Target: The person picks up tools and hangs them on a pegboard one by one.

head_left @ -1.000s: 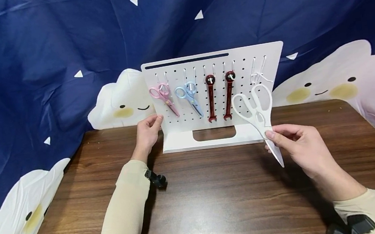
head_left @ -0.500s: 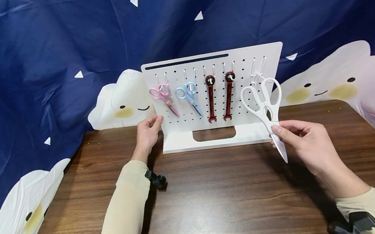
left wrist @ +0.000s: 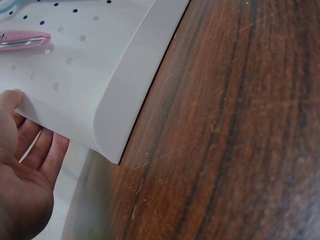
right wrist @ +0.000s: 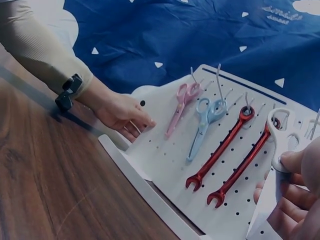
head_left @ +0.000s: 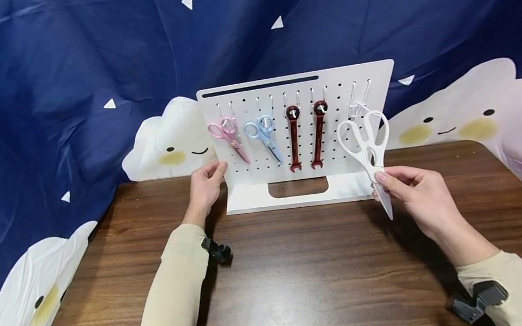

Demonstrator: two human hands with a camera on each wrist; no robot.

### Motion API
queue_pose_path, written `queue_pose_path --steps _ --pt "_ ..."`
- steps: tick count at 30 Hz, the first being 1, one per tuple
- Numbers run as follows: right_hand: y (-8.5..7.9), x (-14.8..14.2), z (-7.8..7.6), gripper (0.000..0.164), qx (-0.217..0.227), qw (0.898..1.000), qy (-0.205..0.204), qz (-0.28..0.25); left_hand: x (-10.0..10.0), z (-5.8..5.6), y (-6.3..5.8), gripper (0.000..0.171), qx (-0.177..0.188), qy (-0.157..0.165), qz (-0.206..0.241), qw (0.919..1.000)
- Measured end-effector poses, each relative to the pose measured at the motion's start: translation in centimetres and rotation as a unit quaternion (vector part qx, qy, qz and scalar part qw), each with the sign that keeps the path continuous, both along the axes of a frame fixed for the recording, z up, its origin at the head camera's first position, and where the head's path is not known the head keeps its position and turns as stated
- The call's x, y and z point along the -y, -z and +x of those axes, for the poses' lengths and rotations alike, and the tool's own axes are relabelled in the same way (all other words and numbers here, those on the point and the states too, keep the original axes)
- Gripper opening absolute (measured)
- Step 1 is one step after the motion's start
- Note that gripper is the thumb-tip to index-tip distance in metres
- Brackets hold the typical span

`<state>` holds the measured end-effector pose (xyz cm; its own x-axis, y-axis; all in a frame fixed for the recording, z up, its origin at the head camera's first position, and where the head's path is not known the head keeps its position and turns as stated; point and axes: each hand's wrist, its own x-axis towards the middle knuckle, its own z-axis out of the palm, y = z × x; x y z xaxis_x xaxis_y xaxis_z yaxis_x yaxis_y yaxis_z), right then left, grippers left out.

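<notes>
My right hand pinches white scissors near the pivot, thumb in front. Their handle loops point up and their blades point down. The loops overlap the lower part of the white wire hook at the right of the white pegboard; whether they touch it I cannot tell. At the board's left edge, my left hand grips the rim, with the thumb in front and the other fingers behind.
Pink scissors, light-blue scissors, a red wrench and another red wrench hang from hooks on the board. It stands on a brown wooden table. A dark blue cloth with clouds hangs behind.
The right hand has carried the white scissors to the right and then slightly back left and up, toward the right hook. The left hand has stayed at the board's edge.
</notes>
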<state>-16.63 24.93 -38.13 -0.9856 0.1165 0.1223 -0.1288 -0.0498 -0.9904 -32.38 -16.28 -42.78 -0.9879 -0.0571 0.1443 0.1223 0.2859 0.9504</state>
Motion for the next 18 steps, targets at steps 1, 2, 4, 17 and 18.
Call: queue_pose_path --steps 1,2,4,17,18 --pt "0.0 0.0 -0.2 0.020 0.004 1.000 -0.004 -0.002 0.0 0.0 0.0 0.041 0.000 0.000 0.001 1.0000" --pt "0.1 0.0 -0.5 0.019 0.008 1.000 -0.004 0.000 0.0 0.0 0.0 0.041 0.000 0.000 0.002 1.0000" --pt "0.1 0.0 -1.0 0.019 0.018 1.000 -0.001 0.008 0.0 -0.1 0.0 0.040 -0.001 0.000 0.004 1.0000" --pt "0.3 0.5 -4.6 0.022 0.058 0.998 0.024 -0.026 0.2 -0.1 0.1 0.039 -0.002 0.000 0.003 1.0000" --pt "0.3 0.5 -4.8 0.023 0.059 0.998 0.029 -0.024 0.2 -0.1 0.1 0.040 -0.002 0.000 0.001 1.0000"
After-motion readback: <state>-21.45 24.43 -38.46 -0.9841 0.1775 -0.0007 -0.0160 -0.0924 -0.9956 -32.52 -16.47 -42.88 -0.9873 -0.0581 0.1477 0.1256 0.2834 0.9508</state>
